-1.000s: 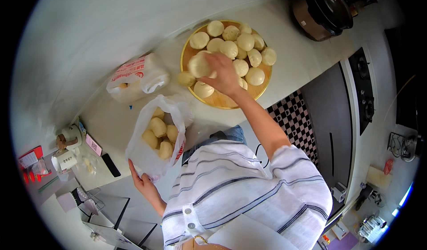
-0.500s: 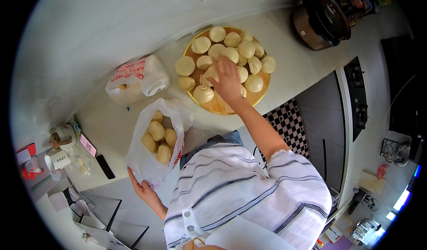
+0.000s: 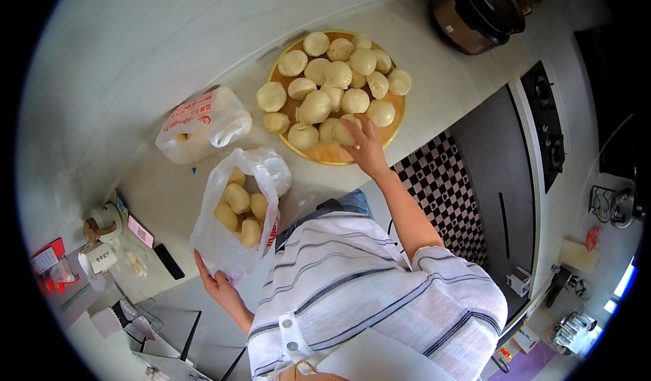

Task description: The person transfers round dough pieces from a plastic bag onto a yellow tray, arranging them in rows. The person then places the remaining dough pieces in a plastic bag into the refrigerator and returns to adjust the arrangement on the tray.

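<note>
Pale round buns are piled on a round wooden board with a yellow rim. My right hand is closed on a bun near the board's lower-right edge. My left hand grips the lower-left side of an open white plastic bag holding several buns at the counter's front edge. A second white bag with red printing lies behind it, a few buns partly showing inside.
An electric cooker stands at the back right of the counter. A gas hob is on the right-hand counter. A phone, dark slim object and jug sit at left. A checkered mat lies below.
My right hand has moved from the middle of the board toward its lower-right edge and now grips a different bun. My left hand stays on the bag.
</note>
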`<move>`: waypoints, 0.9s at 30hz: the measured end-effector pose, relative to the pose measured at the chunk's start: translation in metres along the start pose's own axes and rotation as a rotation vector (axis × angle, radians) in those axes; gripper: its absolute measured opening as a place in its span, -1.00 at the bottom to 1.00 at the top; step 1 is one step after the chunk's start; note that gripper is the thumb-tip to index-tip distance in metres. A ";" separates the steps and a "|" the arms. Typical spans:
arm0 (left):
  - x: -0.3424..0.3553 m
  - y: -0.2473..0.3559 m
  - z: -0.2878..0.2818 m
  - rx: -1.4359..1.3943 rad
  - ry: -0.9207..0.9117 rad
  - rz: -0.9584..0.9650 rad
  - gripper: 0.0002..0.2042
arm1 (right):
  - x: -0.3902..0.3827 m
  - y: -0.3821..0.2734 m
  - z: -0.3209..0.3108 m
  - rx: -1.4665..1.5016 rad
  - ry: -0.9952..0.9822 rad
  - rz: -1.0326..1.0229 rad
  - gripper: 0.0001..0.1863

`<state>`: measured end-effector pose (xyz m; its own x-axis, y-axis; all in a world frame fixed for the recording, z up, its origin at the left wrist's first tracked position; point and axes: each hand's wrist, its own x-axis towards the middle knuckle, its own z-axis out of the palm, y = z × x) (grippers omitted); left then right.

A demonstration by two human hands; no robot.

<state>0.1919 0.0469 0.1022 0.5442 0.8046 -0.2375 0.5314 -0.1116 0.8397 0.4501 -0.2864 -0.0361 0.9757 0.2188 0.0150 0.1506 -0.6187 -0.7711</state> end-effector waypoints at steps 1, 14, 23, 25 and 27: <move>0.001 0.000 0.000 -0.003 -0.008 0.003 -0.27 | -0.005 0.002 0.000 -0.019 0.024 -0.018 -0.25; 0.006 0.012 0.006 0.053 -0.071 0.027 -0.26 | 0.017 0.008 -0.019 0.299 0.144 0.097 -0.20; 0.004 0.008 0.005 0.017 -0.049 0.007 -0.26 | 0.035 0.031 -0.035 1.107 0.160 0.551 -0.41; 0.003 0.012 0.007 0.015 -0.051 0.008 -0.26 | 0.032 0.032 -0.037 1.255 0.211 0.549 -0.44; 0.003 0.009 0.005 0.021 -0.041 0.005 -0.27 | 0.022 0.028 -0.043 1.308 0.227 0.541 -0.46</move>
<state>0.2015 0.0459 0.1066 0.5725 0.7796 -0.2538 0.5420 -0.1276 0.8306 0.4826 -0.3319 -0.0299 0.8872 -0.0151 -0.4612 -0.3720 0.5679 -0.7342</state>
